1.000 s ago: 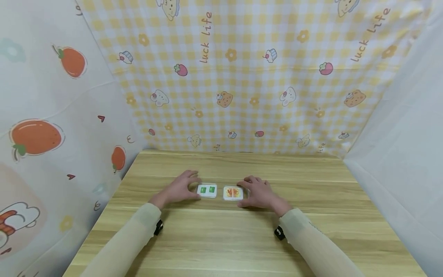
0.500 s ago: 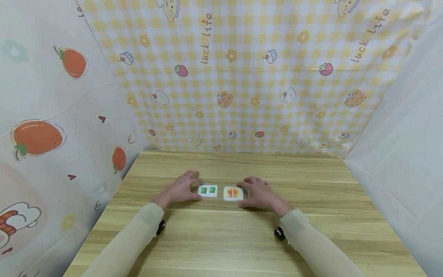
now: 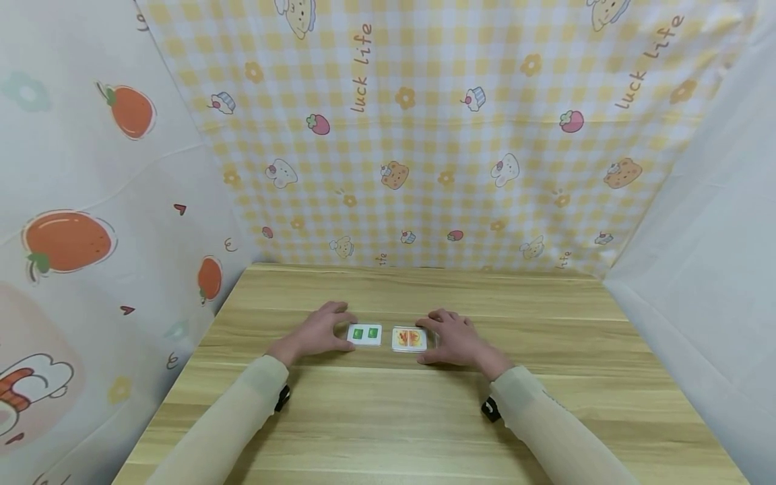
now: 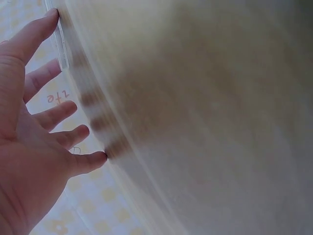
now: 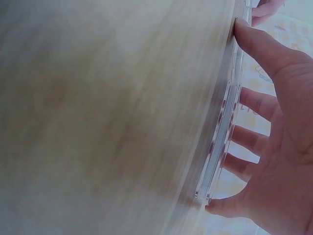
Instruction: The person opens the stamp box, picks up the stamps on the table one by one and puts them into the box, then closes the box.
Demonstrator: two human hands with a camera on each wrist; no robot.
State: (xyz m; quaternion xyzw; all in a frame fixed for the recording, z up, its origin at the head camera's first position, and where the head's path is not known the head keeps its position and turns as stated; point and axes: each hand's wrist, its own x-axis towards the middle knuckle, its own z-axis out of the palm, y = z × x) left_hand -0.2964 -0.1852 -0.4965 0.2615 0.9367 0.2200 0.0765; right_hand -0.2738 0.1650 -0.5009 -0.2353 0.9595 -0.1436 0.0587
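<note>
Two picture cards in clear cases lie flat, side by side with a small gap, in the head view. The left one, with two green squares [image 3: 367,335], is pinched at its far and near edges by the thumb and index finger of my left hand [image 3: 316,330]. My right hand [image 3: 455,338] likewise pinches the card with orange and yellow food pictures [image 3: 409,339]. In the right wrist view, a further clear case [image 5: 215,147] lies under the right palm, mostly hidden from the head view. The left card's case [image 4: 62,46] shows edge-on in the left wrist view.
The wood-grain table [image 3: 388,417] reaches back to a yellow checked cloth [image 3: 424,141]. A white cloth with fruit prints [image 3: 139,182] hangs at the left, a plain white one [image 3: 697,269] at the right. Black wrist straps [image 3: 490,409] show below both sleeves.
My left hand has shifted very slightly to the right at its card. The right hand and its card stay nearly still, and the head view has moved a trifle.
</note>
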